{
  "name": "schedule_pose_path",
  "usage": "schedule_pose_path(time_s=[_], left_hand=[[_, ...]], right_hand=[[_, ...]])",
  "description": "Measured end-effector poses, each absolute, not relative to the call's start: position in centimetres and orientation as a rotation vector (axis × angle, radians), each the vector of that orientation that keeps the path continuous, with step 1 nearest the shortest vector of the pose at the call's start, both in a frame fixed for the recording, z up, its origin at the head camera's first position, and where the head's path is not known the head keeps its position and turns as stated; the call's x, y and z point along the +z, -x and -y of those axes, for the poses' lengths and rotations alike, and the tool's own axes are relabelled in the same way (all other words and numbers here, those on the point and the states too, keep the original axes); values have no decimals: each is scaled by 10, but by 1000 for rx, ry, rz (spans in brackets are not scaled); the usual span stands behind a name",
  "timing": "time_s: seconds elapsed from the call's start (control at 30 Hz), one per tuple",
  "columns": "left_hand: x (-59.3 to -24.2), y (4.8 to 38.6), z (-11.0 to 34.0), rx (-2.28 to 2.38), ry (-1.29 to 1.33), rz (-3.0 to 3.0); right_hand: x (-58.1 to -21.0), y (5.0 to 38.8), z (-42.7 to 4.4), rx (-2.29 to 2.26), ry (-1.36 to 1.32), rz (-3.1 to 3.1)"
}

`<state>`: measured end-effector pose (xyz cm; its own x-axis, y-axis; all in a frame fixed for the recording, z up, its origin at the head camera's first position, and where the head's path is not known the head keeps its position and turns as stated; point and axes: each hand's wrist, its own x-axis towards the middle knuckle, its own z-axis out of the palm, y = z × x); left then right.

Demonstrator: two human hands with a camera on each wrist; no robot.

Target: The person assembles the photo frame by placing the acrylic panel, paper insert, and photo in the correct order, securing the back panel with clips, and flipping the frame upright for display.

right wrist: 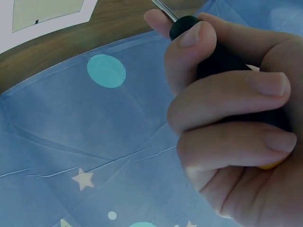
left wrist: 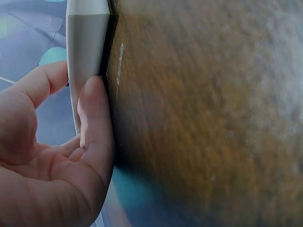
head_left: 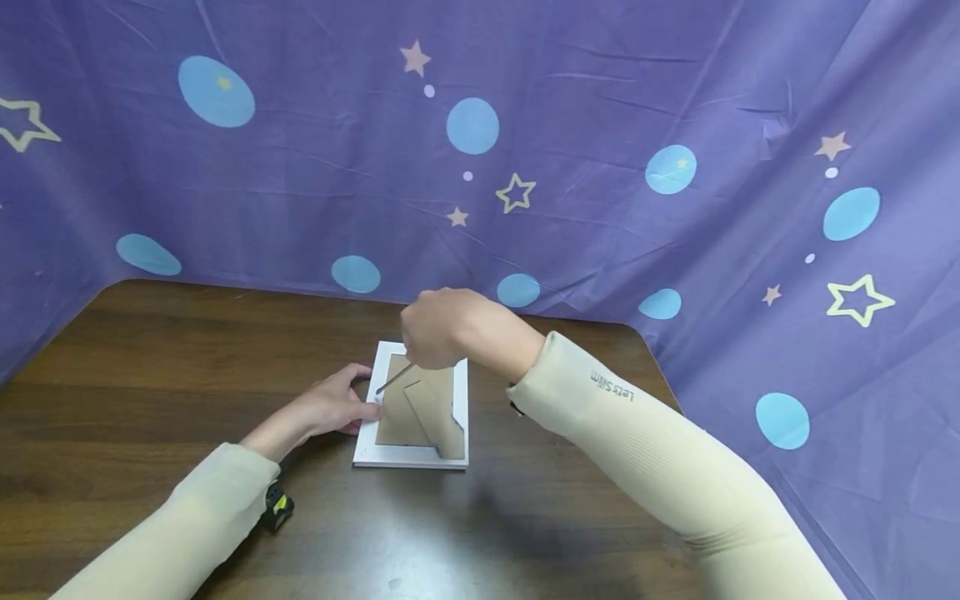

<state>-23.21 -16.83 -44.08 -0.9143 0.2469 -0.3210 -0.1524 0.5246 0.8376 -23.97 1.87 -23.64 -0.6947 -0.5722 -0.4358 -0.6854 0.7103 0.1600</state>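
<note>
A white picture frame [head_left: 408,456] lies face down on the table, its brown backing board [head_left: 396,417] with a stand flap facing up. My left hand [head_left: 330,404] grips the frame's left edge, thumb on top; in the left wrist view, fingers [left wrist: 97,113] lie along the white side of the frame [left wrist: 87,45]. Above the far part of the frame, my right hand [head_left: 442,329] holds a screwdriver [head_left: 395,378], its shaft slanting down to the frame's left border. Curled fingers wrap its dark handle [right wrist: 222,59], which shows yellow at the end. Whether the tip touches is hard to tell.
The dark wooden table [head_left: 150,400] has rounded far corners. A purple curtain [head_left: 337,150] with stars and blue ovals hangs behind it and along both sides. A black wrist device [head_left: 277,507] sits under my left sleeve.
</note>
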Motion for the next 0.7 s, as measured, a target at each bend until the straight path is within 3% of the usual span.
schedule_pose_path(time_s=[0.33,0.7], left_hand=[[-442,232,169,1360,-88,-2351],[-440,232,170,1394,-114,-2318]], right_hand=[[-234,240,2,453,783,-2507],[-224,229,65,791,467,-2525]])
